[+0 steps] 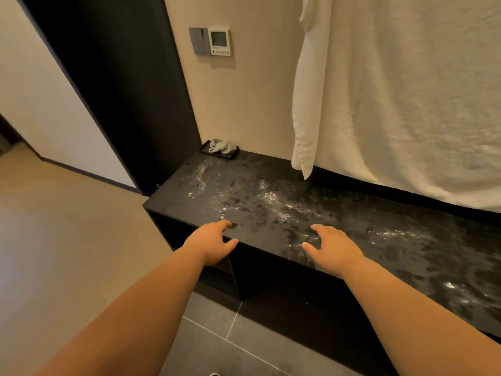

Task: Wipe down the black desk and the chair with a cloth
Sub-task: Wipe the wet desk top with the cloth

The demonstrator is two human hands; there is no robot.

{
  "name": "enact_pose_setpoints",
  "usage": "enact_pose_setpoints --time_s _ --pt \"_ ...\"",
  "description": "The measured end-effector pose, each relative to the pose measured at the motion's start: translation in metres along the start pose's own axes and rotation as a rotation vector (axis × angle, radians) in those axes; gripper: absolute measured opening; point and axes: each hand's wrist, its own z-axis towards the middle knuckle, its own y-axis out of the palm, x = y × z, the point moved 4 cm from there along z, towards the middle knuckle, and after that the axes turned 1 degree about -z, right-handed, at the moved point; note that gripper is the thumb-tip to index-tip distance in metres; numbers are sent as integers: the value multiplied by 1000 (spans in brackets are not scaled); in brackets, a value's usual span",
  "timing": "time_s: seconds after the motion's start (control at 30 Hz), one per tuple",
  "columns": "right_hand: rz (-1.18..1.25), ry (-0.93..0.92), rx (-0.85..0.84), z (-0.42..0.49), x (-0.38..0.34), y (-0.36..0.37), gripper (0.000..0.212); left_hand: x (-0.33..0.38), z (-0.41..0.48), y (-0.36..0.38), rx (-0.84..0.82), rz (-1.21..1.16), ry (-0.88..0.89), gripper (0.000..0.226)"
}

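The black desk (271, 191) runs along the wall, its top wet and speckled with glistening droplets. A crumpled grey cloth (221, 147) lies in a small black tray (231, 156) at the desk's far left corner. My left hand (210, 242) hovers at the front edge of the desk, fingers spread and relaxed, holding nothing. To its right, my right hand (332, 246) is over the desk top near the front edge, also open and empty. Both hands are well short of the cloth. No chair is in view.
A large white towel or robe (406, 90) hangs over the right part of the desk. A wall thermostat (220, 41) sits above the tray. A dark door panel (116, 85) stands left of the desk. Grey floor tiles (217, 343) lie below.
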Motion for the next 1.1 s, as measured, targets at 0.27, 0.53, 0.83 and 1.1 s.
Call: enact_pose_setpoints --time_s 0.27,0.53,0.83,1.1 --pt "-83 -151 -57 35 -81 20 76 -70 -15 -22 100 -71 -116 64" --pt "-125 -208 -62 82 -170 30 73 -145 7 -61 134 -98 -148 62" --pt "-77 -186 -77 151 -264 51 73 -223 62 -97 91 -167 -127 60" --pt "-48 -138 -79 194 -301 71 72 -262 110 -106 13 -148 -83 60"
